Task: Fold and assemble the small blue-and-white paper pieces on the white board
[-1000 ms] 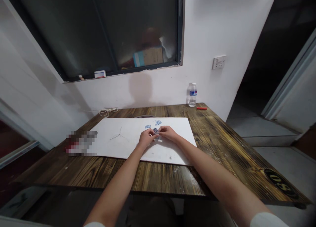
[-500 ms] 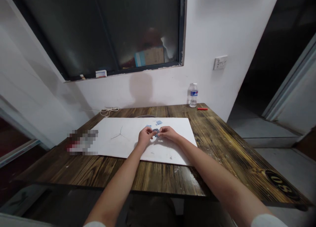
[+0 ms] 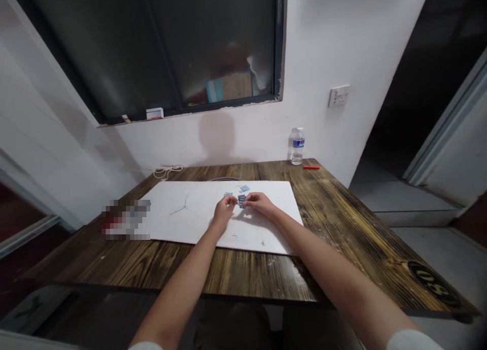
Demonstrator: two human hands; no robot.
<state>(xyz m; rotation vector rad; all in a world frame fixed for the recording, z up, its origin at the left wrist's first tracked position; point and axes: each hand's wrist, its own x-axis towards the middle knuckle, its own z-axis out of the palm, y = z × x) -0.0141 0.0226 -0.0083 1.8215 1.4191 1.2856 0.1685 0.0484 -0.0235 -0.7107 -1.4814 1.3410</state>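
Observation:
My right hand pinches a small, flat, dark blue-grey piece with slot-like openings at its left fingertips, just above the white board. My left hand is beside the piece's left edge, its fingers curled and closed; whether they hold anything is too small to make out. Behind the hands lie a blue-lined slatted piece and a smaller blue piece on the board. A thin, dark, three-armed strand rests left of my hands.
The board lies on a dark wooden table. A water bottle and a red pen-like stick are at the back right. Coiled pale cord lies at the back left. A pixelated patch covers something at the left.
My left fingertips have drawn slightly left, off the front of the piece. More of the piece now shows, held from the right and turned a little.

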